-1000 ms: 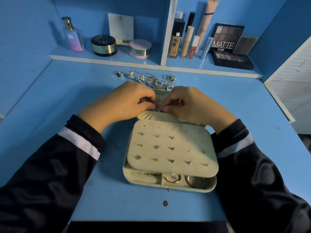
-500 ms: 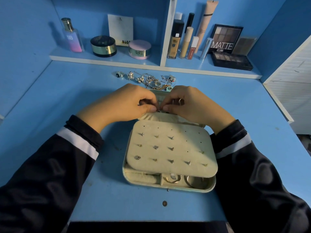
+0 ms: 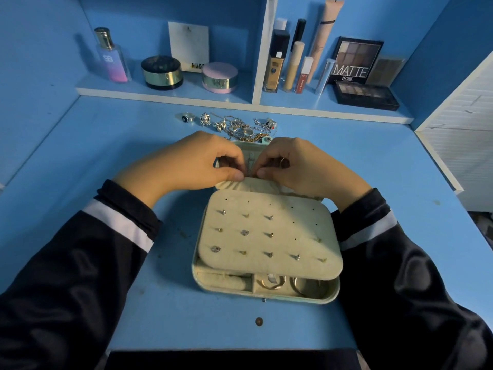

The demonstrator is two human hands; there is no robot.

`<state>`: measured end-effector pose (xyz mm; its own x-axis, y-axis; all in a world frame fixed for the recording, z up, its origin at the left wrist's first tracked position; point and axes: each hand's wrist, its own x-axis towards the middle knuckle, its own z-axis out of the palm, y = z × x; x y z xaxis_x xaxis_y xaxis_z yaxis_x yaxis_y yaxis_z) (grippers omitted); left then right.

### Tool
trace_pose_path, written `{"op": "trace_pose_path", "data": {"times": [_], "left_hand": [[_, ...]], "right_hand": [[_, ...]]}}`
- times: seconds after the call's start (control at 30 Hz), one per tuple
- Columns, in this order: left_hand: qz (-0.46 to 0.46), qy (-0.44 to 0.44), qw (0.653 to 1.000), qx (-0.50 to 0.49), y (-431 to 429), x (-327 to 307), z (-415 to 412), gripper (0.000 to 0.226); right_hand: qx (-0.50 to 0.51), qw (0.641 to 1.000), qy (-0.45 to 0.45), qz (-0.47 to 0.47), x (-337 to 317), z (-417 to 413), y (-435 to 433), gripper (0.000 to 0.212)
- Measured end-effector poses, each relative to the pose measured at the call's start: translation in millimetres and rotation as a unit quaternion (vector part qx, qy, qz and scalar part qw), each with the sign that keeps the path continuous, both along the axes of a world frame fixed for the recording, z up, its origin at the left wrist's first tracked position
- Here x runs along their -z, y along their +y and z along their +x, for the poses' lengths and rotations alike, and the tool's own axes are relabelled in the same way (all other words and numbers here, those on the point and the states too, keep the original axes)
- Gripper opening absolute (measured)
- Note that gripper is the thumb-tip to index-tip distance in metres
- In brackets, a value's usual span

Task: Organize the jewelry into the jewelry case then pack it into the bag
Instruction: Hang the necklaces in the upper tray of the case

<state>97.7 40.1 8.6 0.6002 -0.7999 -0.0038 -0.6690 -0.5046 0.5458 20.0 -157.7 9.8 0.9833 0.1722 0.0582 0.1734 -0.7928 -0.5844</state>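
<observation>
Jewelry (image 3: 240,128) lies heaped on the tabletop (image 3: 106,156) just beyond the open jewelry case (image 3: 266,292). Left hand (image 3: 192,166) and right hand (image 3: 301,166) each pinch what looks like a chain (image 3: 250,165) over the case's far edge. It is probably light, limp and quick to tangle, so best held near its ends.

A blue desk (image 3: 93,145) backs onto a low shelf (image 3: 165,96). At 11 o'clock stand a perfume bottle (image 3: 112,58), a dark jar (image 3: 161,72), a white card (image 3: 189,46) and a pink jar (image 3: 219,77). At 1 o'clock are a foundation bottle (image 3: 276,65), slim tubes and two eyeshadow palettes (image 3: 356,61). A white cabinet (image 3: 464,145) flanks 3 o'clock.
</observation>
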Motion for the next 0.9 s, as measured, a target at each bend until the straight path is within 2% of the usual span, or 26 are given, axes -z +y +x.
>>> {"op": "trace_pose_path", "data": {"times": [0.2,0.43,0.9], "left_hand": [[-0.005,-0.004,1.0,-0.008,-0.4,0.7,-0.6,0.007],[0.014,-0.039,0.999,-0.006,-0.6,2.2,0.0,0.006],[0.019,-0.017,1.0,0.002,-2.8,5.1,-1.5,0.004]], "right_hand": [[-0.018,1.0,0.007,-0.01,1.3,0.5,1.2,0.009],[0.005,1.0,0.008,-0.013,-4.4,-1.1,-3.7,0.007],[-0.001,1.0,0.008,-0.028,-0.2,-0.3,5.1,0.011]]}}
